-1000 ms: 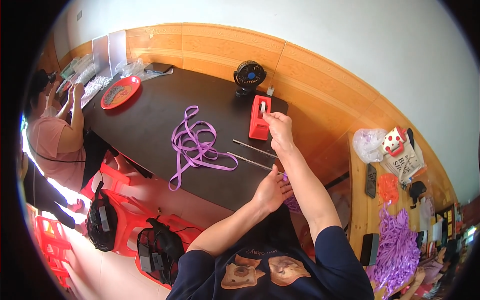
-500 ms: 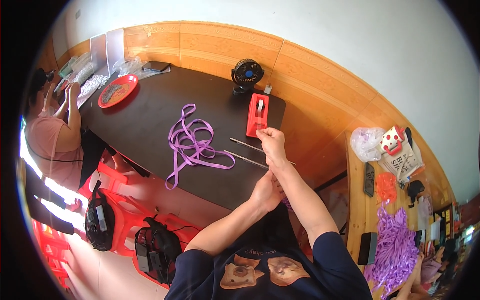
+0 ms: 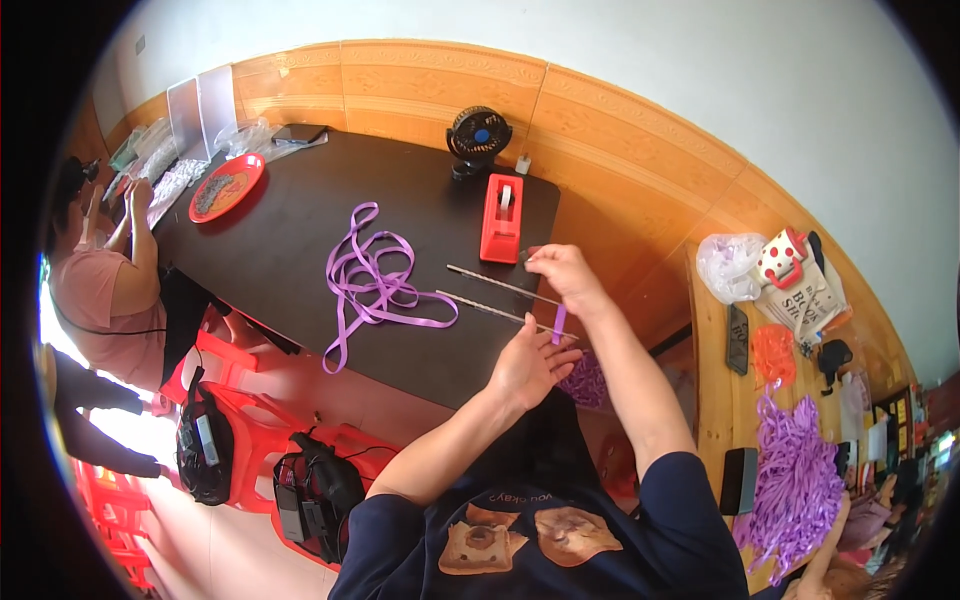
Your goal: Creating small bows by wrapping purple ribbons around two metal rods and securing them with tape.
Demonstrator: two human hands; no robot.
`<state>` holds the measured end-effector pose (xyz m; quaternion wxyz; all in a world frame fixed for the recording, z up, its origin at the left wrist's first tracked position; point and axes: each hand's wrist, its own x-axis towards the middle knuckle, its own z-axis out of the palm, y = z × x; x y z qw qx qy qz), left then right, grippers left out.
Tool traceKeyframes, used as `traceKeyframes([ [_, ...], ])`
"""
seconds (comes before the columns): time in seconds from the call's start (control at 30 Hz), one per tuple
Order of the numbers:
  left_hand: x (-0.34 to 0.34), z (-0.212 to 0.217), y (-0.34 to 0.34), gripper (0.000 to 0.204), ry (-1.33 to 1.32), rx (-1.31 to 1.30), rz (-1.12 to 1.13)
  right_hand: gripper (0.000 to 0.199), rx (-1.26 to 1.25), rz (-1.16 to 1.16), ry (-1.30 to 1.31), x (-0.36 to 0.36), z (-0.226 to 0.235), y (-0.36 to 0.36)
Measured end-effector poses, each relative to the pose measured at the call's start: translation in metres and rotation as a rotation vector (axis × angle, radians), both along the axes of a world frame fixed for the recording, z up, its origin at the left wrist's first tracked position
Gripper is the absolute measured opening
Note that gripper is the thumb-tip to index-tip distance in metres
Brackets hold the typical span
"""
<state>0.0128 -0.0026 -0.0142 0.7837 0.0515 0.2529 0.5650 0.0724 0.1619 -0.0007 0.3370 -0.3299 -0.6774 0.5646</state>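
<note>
My right hand [image 3: 562, 275] is just off the front right of a red tape dispenser [image 3: 502, 220], its thumb and fingertips pinched on what looks like a short piece of clear tape [image 3: 529, 254]. My left hand [image 3: 522, 365] lies palm up below it with fingers stretched out, gripping nothing. Two thin rods [image 3: 490, 279] lie roughly parallel on the dark table, their right ends running under my hands. A short stretch of purple ribbon [image 3: 559, 325] shows between the hands. To their left, a long purple ribbon [image 3: 372, 282] sprawls in loose loops.
A black fan [image 3: 479, 138] stands behind the dispenser. Far left sits a red plate [image 3: 228, 188] of small grey pieces, near a seated person [image 3: 110, 280]. On the wooden table [image 3: 712, 400] at right are a purple ribbon heap [image 3: 795, 480] and a spotted mug [image 3: 781, 257]. Bags rest on red chairs.
My right hand has come away from the dispenser's front, moving right. My left hand has opened and parted from the right wrist, uncovering the short purple ribbon. The view has shifted slightly.
</note>
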Motion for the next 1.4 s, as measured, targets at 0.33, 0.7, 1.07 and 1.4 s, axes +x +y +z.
traceKeyframes([
  [0.33,0.000,0.000,-0.001,0.074,0.074,0.007,0.007,0.010,-0.171,0.303,-0.193,0.087,0.014,-0.023],
  [0.7,0.000,0.005,-0.004,0.069,0.117,0.013,-0.015,0.011,-0.217,0.357,-0.134,0.086,-0.009,-0.019],
  [1.07,0.000,0.007,-0.004,0.068,0.132,0.009,-0.004,0.016,-0.246,0.343,-0.148,0.081,-0.012,-0.017],
  [1.4,0.002,0.007,-0.004,0.069,0.118,0.001,0.015,0.020,0.087,-0.034,-0.482,0.060,-0.005,-0.044],
])
